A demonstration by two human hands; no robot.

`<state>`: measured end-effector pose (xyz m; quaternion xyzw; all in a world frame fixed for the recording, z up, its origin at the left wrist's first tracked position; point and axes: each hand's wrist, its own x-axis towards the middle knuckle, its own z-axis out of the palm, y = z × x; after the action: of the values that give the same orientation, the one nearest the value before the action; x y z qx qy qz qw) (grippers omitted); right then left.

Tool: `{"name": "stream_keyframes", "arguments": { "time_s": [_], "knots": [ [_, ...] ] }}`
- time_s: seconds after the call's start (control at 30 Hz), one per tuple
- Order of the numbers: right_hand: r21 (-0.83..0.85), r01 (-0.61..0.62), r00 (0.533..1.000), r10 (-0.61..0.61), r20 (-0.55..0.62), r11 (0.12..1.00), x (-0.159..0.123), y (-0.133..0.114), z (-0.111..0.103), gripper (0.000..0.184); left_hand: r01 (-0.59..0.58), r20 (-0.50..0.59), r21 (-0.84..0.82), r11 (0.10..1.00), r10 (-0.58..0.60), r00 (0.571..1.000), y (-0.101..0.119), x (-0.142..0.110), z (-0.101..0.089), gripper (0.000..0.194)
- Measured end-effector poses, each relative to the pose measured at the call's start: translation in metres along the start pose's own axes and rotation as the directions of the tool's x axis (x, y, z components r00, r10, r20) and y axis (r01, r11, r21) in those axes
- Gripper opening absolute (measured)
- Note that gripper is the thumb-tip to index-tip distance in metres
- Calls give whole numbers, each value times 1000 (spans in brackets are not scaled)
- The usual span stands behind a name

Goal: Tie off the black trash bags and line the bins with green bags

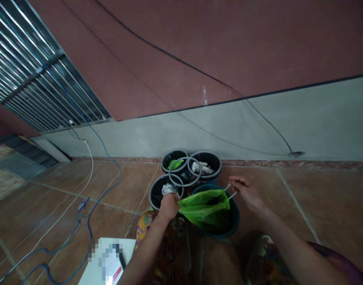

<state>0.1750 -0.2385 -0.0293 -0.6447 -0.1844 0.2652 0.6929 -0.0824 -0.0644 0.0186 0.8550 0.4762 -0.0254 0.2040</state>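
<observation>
A green plastic bag (205,206) lies across the mouth of a dark blue bucket (235,222) on the tiled floor. My left hand (169,206) is closed on the bag's left edge. My right hand (247,193) is at the bucket's right rim, its fingers pinched on the bucket's thin white wire handle (231,192). Three dark pots stand behind it: one (156,190) with crumpled white paper, one (173,160) with something green inside, one (210,163) with white scraps. A metal ring (185,171) rests across them.
Blue and white cables (89,190) trail over the floor at left. A white sheet (107,262) lies near my left forearm. The grey and maroon wall (258,118) is close behind the pots, with a black cable along it. A metal shutter (36,75) is at upper left.
</observation>
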Motion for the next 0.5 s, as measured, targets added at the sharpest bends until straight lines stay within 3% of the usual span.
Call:
{"name": "stream_keyframes", "arguments": {
  "time_s": [0.13, 0.2, 0.27, 0.33, 0.43, 0.5],
  "knots": [
    [77, -4, 1000, 3, 23, 997, 5, -8, 5, 44, 49, -119, -225, 973, -77, 990, -2, 5, 2, 26],
    [99, 5, 1000, -7, 23, 995, 8, -12, 4, 43, 88, -144, -415, 906, -161, 976, -3, 8, 6, 20],
    [100, 11, 999, -14, 32, 995, 9, -13, 3, 41, 125, -104, -639, 759, -246, 964, -3, 12, 10, 15],
    [56, 13, 998, -16, 60, 998, 8, -9, 2, 41, 155, -13, -822, 547, -291, 957, 0, 12, 11, 12],
    [-55, 5, 993, 2, 119, 998, 4, -2, 6, 40, 185, 110, -942, 281, -260, 959, 11, 7, 0, 17],
    [-128, 18, 986, 4, 168, 992, -1, -1, 11, 38, 186, 150, -963, 194, -187, 971, 24, 1, -13, 20]
  ]
}}
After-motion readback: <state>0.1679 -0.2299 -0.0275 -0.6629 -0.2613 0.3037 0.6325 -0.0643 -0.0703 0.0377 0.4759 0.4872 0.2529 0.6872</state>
